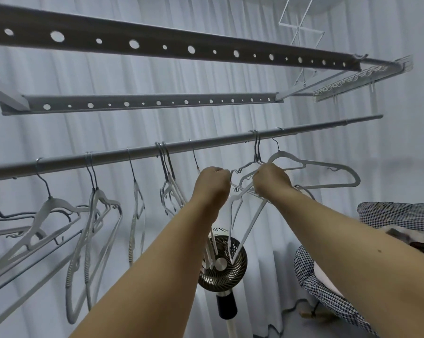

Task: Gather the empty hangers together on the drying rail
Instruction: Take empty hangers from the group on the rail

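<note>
A round grey drying rail [137, 152] runs across the view, rising to the right. Several empty grey and white hangers hang spread along it, such as one at the left [50, 206] and a pair [165, 181] near the middle. My left hand [212, 182] is closed around the hanger whose hook sits on the rail above it. My right hand [272, 179] grips a bunch of hangers [242, 191] that hook over the rail at the right. One more hanger [328, 169] hangs just right of that hand.
Two perforated bars [142, 103] of an overhead rack lie above the rail. White curtains fill the background. A standing fan [222, 264] is below my hands. Checked bedding [396, 213] lies at the right.
</note>
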{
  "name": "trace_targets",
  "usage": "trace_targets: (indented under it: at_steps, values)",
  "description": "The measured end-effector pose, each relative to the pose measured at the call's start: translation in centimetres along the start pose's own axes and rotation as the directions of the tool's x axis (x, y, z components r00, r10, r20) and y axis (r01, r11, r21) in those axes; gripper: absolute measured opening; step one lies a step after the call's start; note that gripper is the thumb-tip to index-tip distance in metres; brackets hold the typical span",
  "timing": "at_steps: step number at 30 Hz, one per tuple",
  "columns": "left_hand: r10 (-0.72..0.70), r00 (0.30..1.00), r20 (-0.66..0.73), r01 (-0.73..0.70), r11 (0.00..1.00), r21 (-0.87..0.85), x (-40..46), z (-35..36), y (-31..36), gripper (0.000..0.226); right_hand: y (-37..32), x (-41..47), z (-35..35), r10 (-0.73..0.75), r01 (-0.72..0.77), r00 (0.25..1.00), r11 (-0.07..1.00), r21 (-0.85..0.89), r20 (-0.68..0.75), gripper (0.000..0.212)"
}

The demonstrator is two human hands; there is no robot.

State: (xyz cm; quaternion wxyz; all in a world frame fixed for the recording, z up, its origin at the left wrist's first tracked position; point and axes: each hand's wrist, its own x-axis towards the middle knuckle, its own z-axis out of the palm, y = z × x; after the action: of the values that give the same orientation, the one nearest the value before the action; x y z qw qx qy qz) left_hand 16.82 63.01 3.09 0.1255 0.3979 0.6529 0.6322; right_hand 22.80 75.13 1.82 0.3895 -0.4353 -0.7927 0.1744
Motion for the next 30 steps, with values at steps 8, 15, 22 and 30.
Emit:
trace_targets:
  at_steps: [8,15,22,30]
  values:
    - [-0.24,0.947,0.213,0.293,0.916,-0.273,0.8,2.0,-0.9,0.031,-1.3,-4.1,-2.3,-0.132,0.132,0.978,0.991,-0.009,-0.163,0.018]
    - [-0.24,0.935,0.262,0.335,0.842,-0.422,0.5,1.9,-0.4,0.04,-1.9,-8.1,-2.9,-0.19,0.198,0.974,0.979,0.051,-0.126,0.028]
    - [-0.244,0.925,0.292,0.35,0.847,-0.4,0.1,0.6,-0.6,0.027,-1.8,-9.0,-3.2,-0.205,0.231,0.971,0.94,0.249,-0.125,0.027]
    - [-0.208,0.907,0.367,0.401,0.694,-0.598,-1.3,-2.6,1.6,0.015,2.2,-5.2,0.4,0.055,-0.038,0.998,0.894,0.447,-0.025,0.028]
